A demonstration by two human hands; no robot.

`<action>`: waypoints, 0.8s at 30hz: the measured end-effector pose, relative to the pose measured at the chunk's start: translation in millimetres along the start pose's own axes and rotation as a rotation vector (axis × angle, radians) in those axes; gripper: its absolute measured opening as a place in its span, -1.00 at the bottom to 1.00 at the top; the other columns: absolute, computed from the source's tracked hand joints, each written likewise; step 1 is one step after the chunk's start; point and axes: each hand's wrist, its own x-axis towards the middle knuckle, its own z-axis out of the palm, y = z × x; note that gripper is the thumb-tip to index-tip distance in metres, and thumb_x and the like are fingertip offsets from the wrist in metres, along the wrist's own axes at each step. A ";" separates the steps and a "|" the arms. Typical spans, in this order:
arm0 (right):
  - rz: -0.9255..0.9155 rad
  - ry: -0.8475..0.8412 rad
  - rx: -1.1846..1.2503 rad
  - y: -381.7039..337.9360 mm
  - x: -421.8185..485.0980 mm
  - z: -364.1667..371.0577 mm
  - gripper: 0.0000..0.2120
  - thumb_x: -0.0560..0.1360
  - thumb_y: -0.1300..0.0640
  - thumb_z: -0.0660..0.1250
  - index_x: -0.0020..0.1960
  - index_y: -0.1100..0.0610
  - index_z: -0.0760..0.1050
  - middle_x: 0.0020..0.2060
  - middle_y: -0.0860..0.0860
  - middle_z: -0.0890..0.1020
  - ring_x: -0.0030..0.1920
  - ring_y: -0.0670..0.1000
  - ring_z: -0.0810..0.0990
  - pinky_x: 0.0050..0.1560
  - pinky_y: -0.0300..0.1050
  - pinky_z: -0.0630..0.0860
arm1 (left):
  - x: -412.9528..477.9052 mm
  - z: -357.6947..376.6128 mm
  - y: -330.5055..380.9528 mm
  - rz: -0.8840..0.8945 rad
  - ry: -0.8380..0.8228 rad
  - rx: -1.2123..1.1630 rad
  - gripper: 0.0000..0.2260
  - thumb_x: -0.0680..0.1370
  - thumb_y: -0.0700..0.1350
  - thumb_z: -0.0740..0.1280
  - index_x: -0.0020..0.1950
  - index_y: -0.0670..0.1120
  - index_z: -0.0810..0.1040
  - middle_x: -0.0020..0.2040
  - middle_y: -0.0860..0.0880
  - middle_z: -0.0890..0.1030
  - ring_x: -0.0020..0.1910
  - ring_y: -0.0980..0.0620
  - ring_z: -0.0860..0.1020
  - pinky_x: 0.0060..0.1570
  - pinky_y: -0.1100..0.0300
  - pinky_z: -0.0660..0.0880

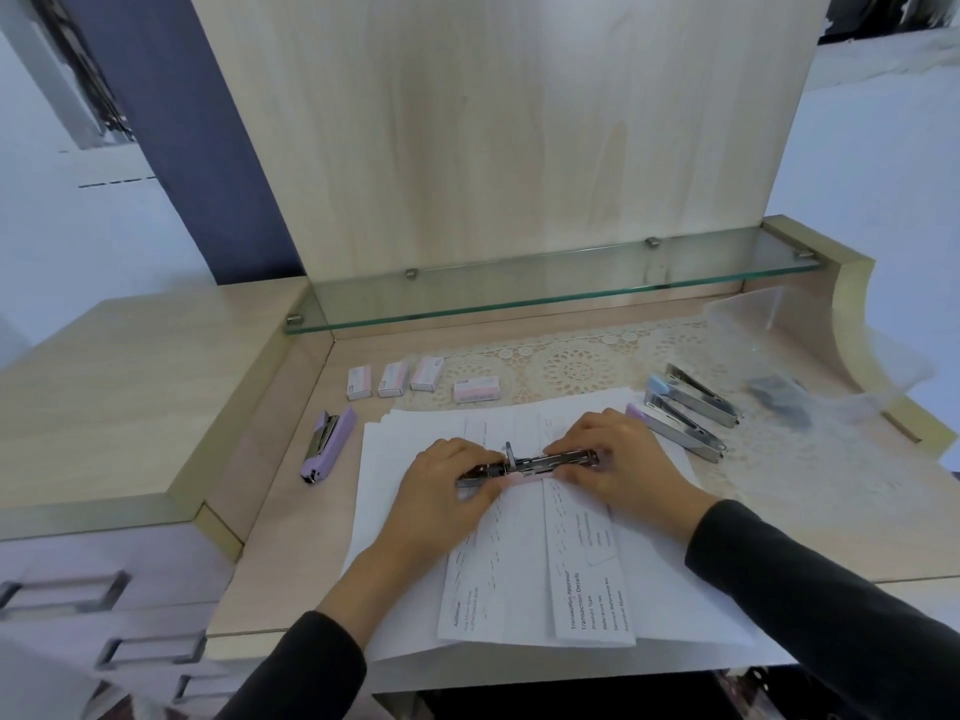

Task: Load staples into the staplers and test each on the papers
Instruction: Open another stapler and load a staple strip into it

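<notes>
lilac stapler (328,443) | pink staple boxes (396,379) | white papers (415,517) | cream lace mat (566,366)

- On the folded paper strip (592,595) nearest me I read "Transaction Approval", "Transaction Details", "Product Type", "Reference No" and "Approval Status".
- Print on the staple boxes (395,379) is too small for me.

A pale wood-grain desk (270,511) is backed by a tall upright panel (498,122) of the same finish. A glass shelf (545,288) is fixed across the panel's base on metal pegs. A lace doily (571,366) is spread over the rear of the desktop. At right, a clear plastic bag (810,376) w/ dark items inside is seen. Drawers w/ metal handles (67,589) are seen at lower left.
</notes>
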 end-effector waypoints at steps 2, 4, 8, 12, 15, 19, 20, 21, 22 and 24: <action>-0.002 0.020 0.036 1.6 -1.4 2.4 -0.84 0.35 0.12 0.45 -0.06 0.02 0.64 -0.27 -0.13 0.56 -0.18 -0.09 0.45 -0.13 -0.40 0.28 | 6.3 -9.7 -2.1 -0.045 0.036 -0.109 -0.90 0.44 -0.09 0.40 -0.12 -0.09 0.65 -0.17 0.04 0.62 -0.15 0.17 0.55 -0.13 0.44 0.43; 0.003 0.034 0.060 3.0 -1.8 3.9 -0.84 0.34 0.12 0.46 -0.08 0.01 0.65 -0.29 -0.16 0.55 -0.19 -0.10 0.46 -0.15 -0.35 0.30 | 16.0 -20.2 -7.2 -0.080 0.094 -0.087 -0.95 0.46 -0.16 0.40 -0.15 -0.11 0.65 -0.17 0.02 0.63 -0.18 0.17 0.55 -0.14 0.47 0.42; 0.017 0.041 0.095 4.3 -1.0 4.6 -0.85 0.33 0.13 0.46 -0.09 -0.01 0.65 -0.28 -0.12 0.58 -0.17 -0.09 0.48 -0.11 -0.37 0.31 | 46.2 -31.6 -24.1 -0.218 0.068 0.059 -0.88 0.47 -0.14 0.38 -0.01 -0.10 0.63 -0.07 0.02 0.57 -0.24 0.23 0.49 -0.18 0.37 0.43; 0.029 0.037 0.134 6.9 0.0 5.4 -0.84 0.33 0.11 0.47 -0.09 -0.01 0.65 -0.27 -0.14 0.57 -0.15 -0.13 0.47 -0.10 -0.24 0.37 | 85.0 -30.2 -37.4 -0.386 -0.158 0.191 -0.64 0.47 -0.01 0.38 0.23 -0.05 0.50 -0.03 -0.02 0.50 -0.15 0.08 0.46 -0.11 0.27 0.35; 0.028 0.037 0.137 8.4 -0.4 6.4 -0.84 0.33 0.11 0.46 -0.09 -0.02 0.65 -0.27 -0.16 0.56 -0.16 -0.14 0.47 -0.12 -0.23 0.37 | 108.2 -24.2 -35.9 -0.448 -0.300 0.211 -0.48 0.43 0.06 0.41 0.34 -0.04 0.38 -0.03 -0.05 0.54 -0.05 0.02 0.48 -0.05 0.22 0.35; 0.029 0.042 0.137 11.0 0.2 8.5 -0.84 0.33 0.11 0.47 -0.10 -0.03 0.65 -0.28 -0.17 0.56 -0.18 -0.13 0.47 -0.13 -0.22 0.37 | 115.7 -12.0 -35.5 -0.456 -0.345 0.232 -0.45 0.39 0.08 0.45 0.30 -0.08 0.42 0.15 -0.13 0.55 0.11 -0.07 0.49 0.01 0.18 0.37; 0.028 0.045 0.136 11.5 0.2 8.9 -0.84 0.33 0.12 0.47 -0.10 -0.03 0.65 -0.28 -0.17 0.56 -0.19 -0.13 0.48 -0.12 -0.22 0.37 | 114.1 -8.5 -36.3 -0.462 -0.335 0.224 -0.48 0.38 0.07 0.46 0.27 -0.08 0.45 0.16 -0.12 0.54 0.11 -0.07 0.49 -0.01 0.19 0.37; 0.027 0.048 0.136 11.9 0.2 9.0 -0.84 0.33 0.11 0.47 -0.10 -0.03 0.65 -0.28 -0.17 0.56 -0.19 -0.14 0.48 -0.12 -0.21 0.38 | 112.4 -5.4 -37.6 -0.475 -0.311 0.208 -0.51 0.37 0.06 0.47 0.23 -0.08 0.49 0.16 -0.12 0.55 0.09 -0.06 0.49 -0.04 0.20 0.36; 0.026 0.050 0.139 11.9 0.2 9.0 -0.84 0.33 0.11 0.47 -0.10 -0.04 0.65 -0.28 -0.16 0.56 -0.19 -0.13 0.49 -0.12 -0.20 0.39 | 111.1 -3.2 -38.2 -0.493 -0.275 0.181 -0.55 0.37 0.04 0.48 0.20 -0.08 0.52 0.13 -0.11 0.55 0.04 -0.04 0.49 -0.08 0.22 0.36; 0.034 0.047 0.158 11.4 0.2 8.3 -0.85 0.32 0.11 0.47 -0.11 -0.06 0.65 -0.27 -0.14 0.58 -0.17 -0.09 0.51 -0.11 -0.14 0.43 | 109.0 -2.1 -39.0 -0.525 -0.193 0.106 -0.60 0.36 -0.02 0.49 0.15 -0.08 0.55 0.02 -0.11 0.58 -0.10 0.01 0.47 -0.21 0.25 0.34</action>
